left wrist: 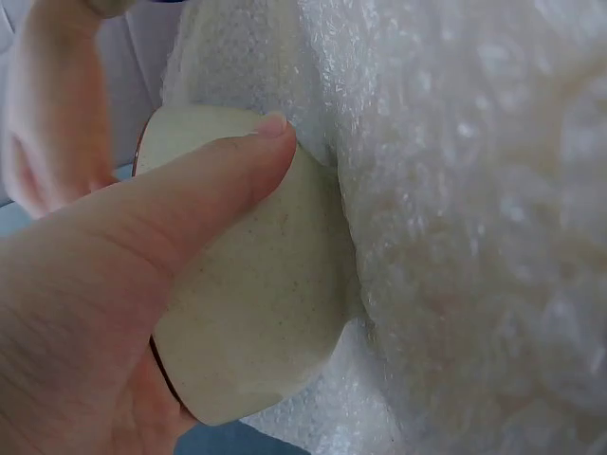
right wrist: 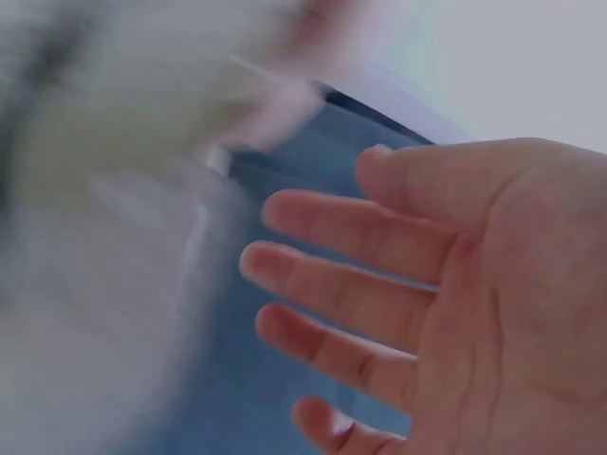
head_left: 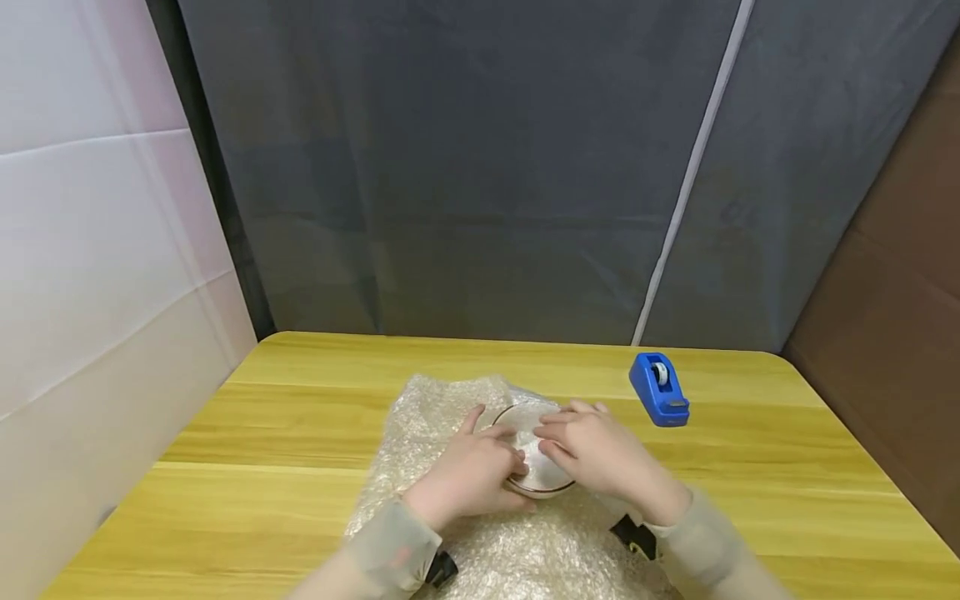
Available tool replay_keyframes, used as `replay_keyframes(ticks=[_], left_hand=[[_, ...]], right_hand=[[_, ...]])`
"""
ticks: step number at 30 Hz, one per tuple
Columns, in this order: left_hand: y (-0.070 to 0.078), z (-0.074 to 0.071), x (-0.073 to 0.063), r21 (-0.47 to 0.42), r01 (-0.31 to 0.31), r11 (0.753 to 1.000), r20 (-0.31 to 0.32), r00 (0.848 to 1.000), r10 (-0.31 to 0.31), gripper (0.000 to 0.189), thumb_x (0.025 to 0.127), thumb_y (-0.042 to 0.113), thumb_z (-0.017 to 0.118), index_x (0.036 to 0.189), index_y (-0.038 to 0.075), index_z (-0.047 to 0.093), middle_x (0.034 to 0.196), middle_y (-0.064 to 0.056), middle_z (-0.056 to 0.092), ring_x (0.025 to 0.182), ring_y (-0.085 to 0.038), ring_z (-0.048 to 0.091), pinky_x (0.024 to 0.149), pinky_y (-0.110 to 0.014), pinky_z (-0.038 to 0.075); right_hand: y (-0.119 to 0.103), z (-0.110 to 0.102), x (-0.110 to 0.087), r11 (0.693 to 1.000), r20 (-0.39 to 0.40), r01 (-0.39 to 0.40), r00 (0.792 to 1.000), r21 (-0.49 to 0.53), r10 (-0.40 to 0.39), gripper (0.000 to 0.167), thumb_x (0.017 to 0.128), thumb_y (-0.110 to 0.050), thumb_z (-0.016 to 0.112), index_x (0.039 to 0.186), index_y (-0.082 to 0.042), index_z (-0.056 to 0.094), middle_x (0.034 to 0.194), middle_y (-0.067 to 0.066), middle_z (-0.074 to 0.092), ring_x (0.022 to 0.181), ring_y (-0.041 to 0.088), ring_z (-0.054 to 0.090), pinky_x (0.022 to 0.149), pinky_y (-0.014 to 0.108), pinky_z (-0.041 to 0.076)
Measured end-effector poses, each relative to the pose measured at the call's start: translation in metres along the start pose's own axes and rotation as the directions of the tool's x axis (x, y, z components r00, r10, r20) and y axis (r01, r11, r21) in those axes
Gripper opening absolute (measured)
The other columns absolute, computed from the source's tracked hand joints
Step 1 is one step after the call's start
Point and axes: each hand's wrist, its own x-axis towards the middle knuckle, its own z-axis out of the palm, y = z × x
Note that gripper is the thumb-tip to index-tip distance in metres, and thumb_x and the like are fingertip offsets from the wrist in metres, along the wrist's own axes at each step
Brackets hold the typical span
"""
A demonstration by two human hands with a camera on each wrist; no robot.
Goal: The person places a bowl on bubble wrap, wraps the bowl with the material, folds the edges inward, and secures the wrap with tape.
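A pale speckled bowl [head_left: 546,477] with a thin dark rim stands on a sheet of bubble wrap [head_left: 408,433] in the head view. My left hand [head_left: 480,473] grips its near left side. In the left wrist view the thumb presses the bowl's outer wall [left wrist: 266,294], and the other fingers go over the rim, mostly hidden. My right hand [head_left: 600,450] hovers at the bowl's right side, fingertips over its opening. The right wrist view shows that hand [right wrist: 474,294] with fingers spread and nothing held; the bowl and wrap there are blurred.
A blue tape dispenser [head_left: 660,390] with a roll of tape stands on the wooden table [head_left: 750,467], right of the wrap and behind the right hand. The bubble wrap reaches to the near edge of the view. A dark curtain [head_left: 480,183] hangs behind the table.
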Motion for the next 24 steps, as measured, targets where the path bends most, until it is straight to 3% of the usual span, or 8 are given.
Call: replay_keyframes(ticks=[3,7,10,15,20,24], left_hand=[[0.003,0.001,0.003,0.004,0.005,1.0,0.01,1.0,-0.005,0.039,0.072,0.064,0.071,0.095,0.032,0.076,0.1,0.021,0.068,0.128,-0.018,0.049,0.112,-0.059,0.017],[0.006,0.003,0.005,0.001,0.003,1.0,0.007,1.0,-0.003,0.039,0.072,0.064,0.071,0.095,0.032,0.076,0.099,0.021,0.067,0.125,-0.017,0.049,0.113,-0.058,0.015],[0.005,0.004,0.004,-0.007,-0.002,1.0,-0.005,1.0,0.002,0.04,0.072,0.064,0.072,0.093,0.031,0.076,0.097,0.021,0.067,0.123,-0.017,0.051,0.112,-0.059,0.015],[0.001,0.003,0.002,-0.019,0.0,1.0,-0.017,1.0,0.0,0.038,0.072,0.063,0.073,0.09,0.03,0.075,0.09,0.022,0.066,0.12,-0.016,0.052,0.112,-0.06,0.016],[-0.002,0.002,0.0,-0.012,0.004,1.0,-0.027,1.0,-0.004,0.038,0.072,0.062,0.073,0.092,0.03,0.076,0.094,0.02,0.066,0.116,-0.014,0.053,0.112,-0.06,0.017],[-0.003,0.003,-0.001,-0.014,0.008,1.0,-0.037,0.999,-0.008,0.037,0.072,0.061,0.074,0.092,0.03,0.076,0.092,0.021,0.066,0.111,-0.012,0.053,0.111,-0.06,0.018]], right_hand=[[0.016,-0.023,-0.015,0.999,-0.048,-0.016,0.999,0.05,0.019,0.027,0.096,-0.022,0.06,0.119,-0.011,0.07,0.12,0.005,0.066,0.112,0.026,0.058,0.091,0.05,0.044],[0.043,-0.037,-0.04,0.998,-0.106,-0.05,0.993,-0.024,0.048,0.047,0.088,-0.019,0.071,0.133,-0.009,0.059,0.115,0.003,0.068,0.098,0.022,0.063,0.082,0.048,0.048],[0.062,-0.032,-0.06,0.994,-0.087,-0.048,0.995,-0.099,0.04,0.078,0.079,-0.02,0.08,0.146,-0.007,0.041,0.122,0.007,0.064,0.101,0.025,0.063,0.083,0.05,0.049],[0.084,-0.008,-0.084,0.982,-0.022,0.08,0.996,-0.172,-0.085,0.107,0.065,-0.026,0.09,0.153,-0.015,0.03,0.144,0.011,0.047,0.121,0.027,0.053,0.092,0.052,0.045],[0.089,0.01,-0.089,0.959,-0.014,0.182,0.982,-0.216,-0.189,0.106,0.061,-0.033,0.09,0.151,-0.024,0.034,0.152,0.008,0.037,0.12,0.026,0.053,0.087,0.05,0.046],[0.087,0.016,-0.09,0.947,-0.029,0.241,0.967,-0.211,-0.252,0.095,0.07,-0.044,0.084,0.15,-0.027,0.037,0.154,0.004,0.034,0.121,0.024,0.053,0.086,0.049,0.047]])
